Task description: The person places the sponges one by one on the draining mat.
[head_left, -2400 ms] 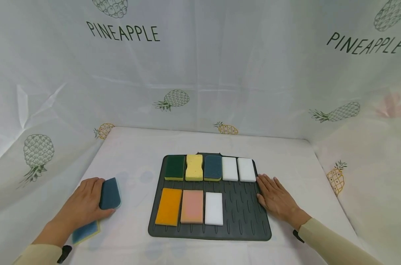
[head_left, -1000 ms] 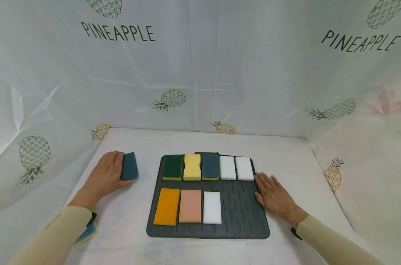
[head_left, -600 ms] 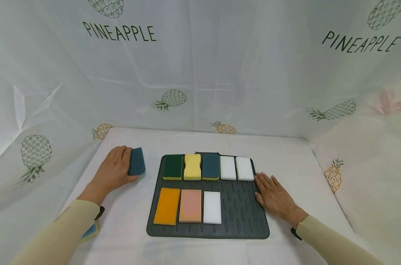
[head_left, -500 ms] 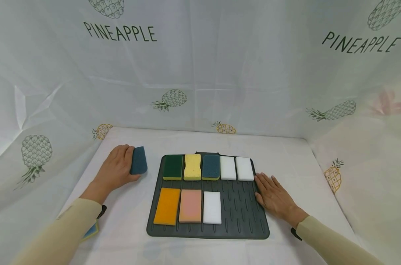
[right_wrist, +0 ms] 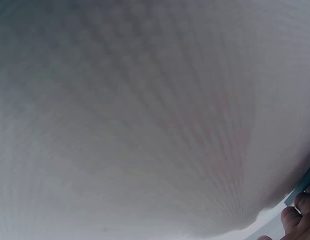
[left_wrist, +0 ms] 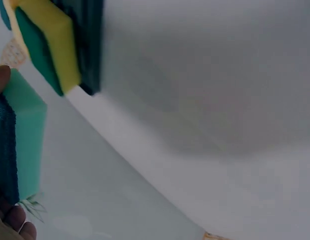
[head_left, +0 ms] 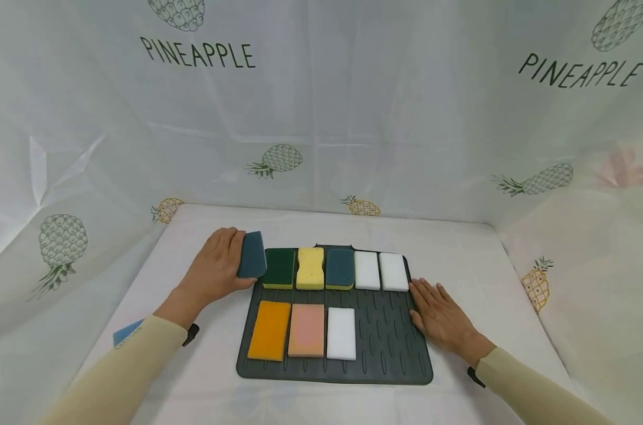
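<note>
My left hand grips a sponge between thumb and fingers, at the upper left corner of the dark grey ridged mat. The left wrist view shows this sponge with a dark blue scouring face and a mint-green foam body. Just to its right on the mat lies a dark green and yellow sponge. My right hand lies flat with straight fingers, its fingertips at the mat's right edge beside a white sponge.
The mat's back row also bears a yellow sponge, a dark blue one and a white one. In front lie orange, pink and white sponges. A blue sponge is partly behind my left sleeve.
My left hand has carried the sponge from the table's left side forward and rightward to the mat's upper left corner. The right hand has stayed at the mat's right edge.
</note>
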Demonstrator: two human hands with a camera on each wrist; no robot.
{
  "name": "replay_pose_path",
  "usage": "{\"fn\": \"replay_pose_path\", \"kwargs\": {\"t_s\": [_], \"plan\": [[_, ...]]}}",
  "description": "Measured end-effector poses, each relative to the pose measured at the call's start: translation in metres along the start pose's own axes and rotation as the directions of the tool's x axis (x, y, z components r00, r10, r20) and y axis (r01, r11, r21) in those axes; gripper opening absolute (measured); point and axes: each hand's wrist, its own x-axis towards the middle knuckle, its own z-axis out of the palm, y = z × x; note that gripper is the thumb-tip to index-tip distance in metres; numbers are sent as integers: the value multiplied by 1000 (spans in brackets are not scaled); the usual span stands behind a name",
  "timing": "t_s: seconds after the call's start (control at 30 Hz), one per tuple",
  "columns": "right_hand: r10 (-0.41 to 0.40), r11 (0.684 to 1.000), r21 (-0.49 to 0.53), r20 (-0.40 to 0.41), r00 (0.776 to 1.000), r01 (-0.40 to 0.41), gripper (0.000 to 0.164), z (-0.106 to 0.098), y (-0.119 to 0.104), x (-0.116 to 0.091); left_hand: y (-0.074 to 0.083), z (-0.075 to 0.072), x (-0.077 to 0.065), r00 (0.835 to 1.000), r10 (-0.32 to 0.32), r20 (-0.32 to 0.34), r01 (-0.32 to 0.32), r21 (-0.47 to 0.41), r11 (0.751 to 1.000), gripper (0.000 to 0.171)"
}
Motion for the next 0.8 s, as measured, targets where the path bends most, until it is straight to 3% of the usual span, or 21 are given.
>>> {"fn": "replay_pose_path", "kwargs": {"t_s": [0.33, 0.53, 0.8], "plan": [[2, 1000, -1, -8, 1000, -2, 68, 1, 1, -1, 66, -10, 28, 1000, 27, 12, -26, -108, 994, 118], [3, 1000, 0, -7, 1000, -3, 68, 2, 2, 0, 112, -16, 45, 995, 61, 77, -46, -188, 981, 116], [-5, 1000, -2, -14, 1000, 5, 68, 3, 2, 0, 173, -18, 61, 973, 162, 162, -120, -242, 963, 116]]}}
